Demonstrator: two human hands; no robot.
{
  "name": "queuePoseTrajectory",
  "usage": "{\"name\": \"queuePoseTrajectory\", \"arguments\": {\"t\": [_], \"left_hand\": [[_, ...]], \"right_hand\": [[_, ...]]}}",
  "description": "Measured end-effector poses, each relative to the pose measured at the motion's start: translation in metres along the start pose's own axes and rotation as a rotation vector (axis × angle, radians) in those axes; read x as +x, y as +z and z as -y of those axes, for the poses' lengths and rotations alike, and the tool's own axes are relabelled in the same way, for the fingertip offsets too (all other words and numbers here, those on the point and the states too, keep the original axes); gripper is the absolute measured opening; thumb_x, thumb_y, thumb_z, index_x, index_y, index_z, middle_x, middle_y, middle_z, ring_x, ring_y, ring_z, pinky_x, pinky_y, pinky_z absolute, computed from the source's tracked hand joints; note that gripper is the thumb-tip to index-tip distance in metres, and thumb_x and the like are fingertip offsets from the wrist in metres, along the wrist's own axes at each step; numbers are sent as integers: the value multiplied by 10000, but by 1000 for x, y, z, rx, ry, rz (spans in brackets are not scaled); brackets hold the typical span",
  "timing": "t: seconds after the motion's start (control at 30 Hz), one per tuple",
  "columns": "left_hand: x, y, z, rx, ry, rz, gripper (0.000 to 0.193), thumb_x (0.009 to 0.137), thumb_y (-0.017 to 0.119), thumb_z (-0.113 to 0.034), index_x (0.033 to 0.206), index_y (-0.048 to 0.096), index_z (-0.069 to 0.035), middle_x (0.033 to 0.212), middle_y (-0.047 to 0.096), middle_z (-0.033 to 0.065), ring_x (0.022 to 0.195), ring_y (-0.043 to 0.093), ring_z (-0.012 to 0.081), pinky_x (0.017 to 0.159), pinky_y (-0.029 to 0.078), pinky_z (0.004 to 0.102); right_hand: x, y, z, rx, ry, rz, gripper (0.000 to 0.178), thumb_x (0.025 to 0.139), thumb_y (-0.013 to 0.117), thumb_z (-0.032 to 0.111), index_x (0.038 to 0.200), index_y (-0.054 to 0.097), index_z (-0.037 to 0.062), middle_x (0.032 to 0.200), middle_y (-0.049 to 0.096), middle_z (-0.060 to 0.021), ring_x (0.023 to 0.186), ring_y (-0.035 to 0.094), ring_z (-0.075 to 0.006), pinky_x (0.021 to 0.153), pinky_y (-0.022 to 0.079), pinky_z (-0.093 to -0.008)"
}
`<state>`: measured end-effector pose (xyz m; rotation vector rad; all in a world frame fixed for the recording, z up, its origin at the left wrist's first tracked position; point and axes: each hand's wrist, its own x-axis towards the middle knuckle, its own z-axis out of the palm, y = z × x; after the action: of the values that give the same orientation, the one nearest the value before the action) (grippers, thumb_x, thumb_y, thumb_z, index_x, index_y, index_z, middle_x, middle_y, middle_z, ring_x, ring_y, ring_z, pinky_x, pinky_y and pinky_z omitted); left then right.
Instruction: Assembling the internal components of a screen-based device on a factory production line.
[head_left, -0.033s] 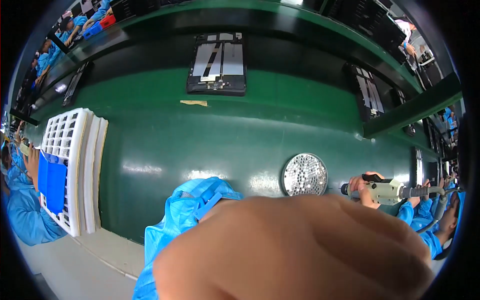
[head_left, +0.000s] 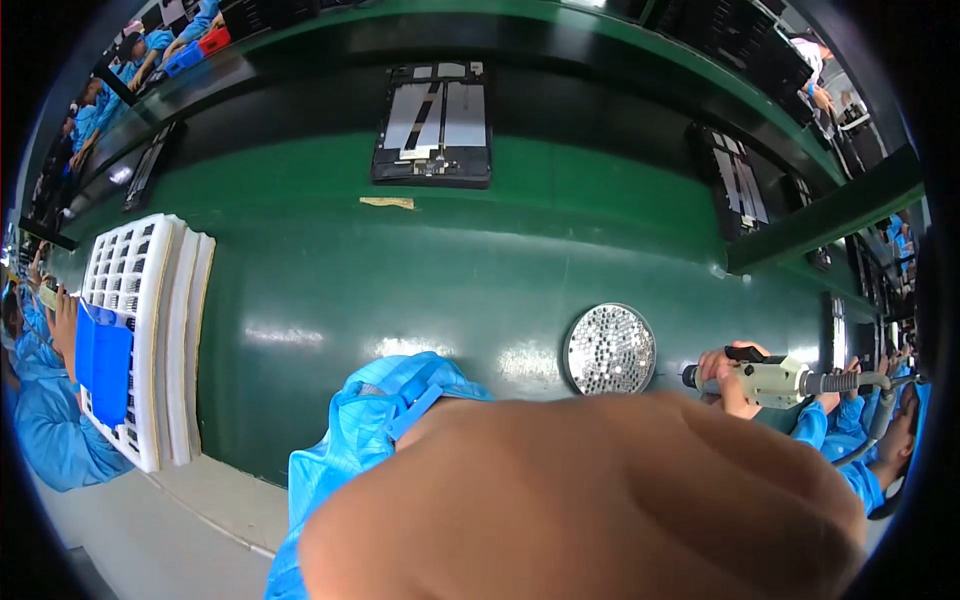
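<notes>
My left hand (head_left: 590, 490) fills the lower middle, very close and blurred, with a blue sleeve (head_left: 365, 405) behind its wrist. Its fingertips are too smeared to show whether they grip anything. At the right, a closed hand that appears to be my right hand (head_left: 715, 368) grips a cream-coloured electric screwdriver (head_left: 775, 384) lying sideways, its cable running to the right. Its forearm is mostly hidden behind my left hand. Left of the screwdriver's tip sits a round metal dish (head_left: 610, 350) filled with many small shiny pieces.
An opened tablet (head_left: 435, 125) lies beyond the green bench (head_left: 400, 285); another opened tablet (head_left: 738, 180) is near a green post (head_left: 830, 215). White foam trays (head_left: 150, 350) stand at left, a blue bin (head_left: 104, 370) against them. Co-workers in blue sit at both sides.
My left hand has shifted very slightly to the left. The right hand and the screwdriver look the same.
</notes>
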<state>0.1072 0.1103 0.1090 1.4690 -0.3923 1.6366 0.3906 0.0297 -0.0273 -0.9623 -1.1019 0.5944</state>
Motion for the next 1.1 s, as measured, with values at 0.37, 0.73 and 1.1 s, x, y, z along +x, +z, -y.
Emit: {"name": "queuePoseTrajectory", "arguments": {"t": [0.37,0.73,1.1], "left_hand": [[-19,16,-8,156,-113,-32,123,775,661,-75,879,656,-10,973,634,213,846,645,286,694,548,362],[-12,17,-5,330,-162,31,74,722,668,-51,791,675,-24,912,666,173,788,662,258,650,547,340],[3,32,8,402,-133,85,41,670,675,-26,703,695,-39,850,699,134,729,678,230,607,546,317]], "right_hand": [[-4,2,-3,-52,22,-25,313,790,588,25,1081,483,-27,711,514,-87,579,504,-182,613,451,-364],[-2,0,-2,6,2,18,318,783,612,22,1073,487,-16,696,521,-73,554,496,-171,587,459,-369],[-2,3,5,-123,48,-64,349,795,621,-6,1116,486,2,755,564,-72,661,573,-172,628,494,-319]]}}
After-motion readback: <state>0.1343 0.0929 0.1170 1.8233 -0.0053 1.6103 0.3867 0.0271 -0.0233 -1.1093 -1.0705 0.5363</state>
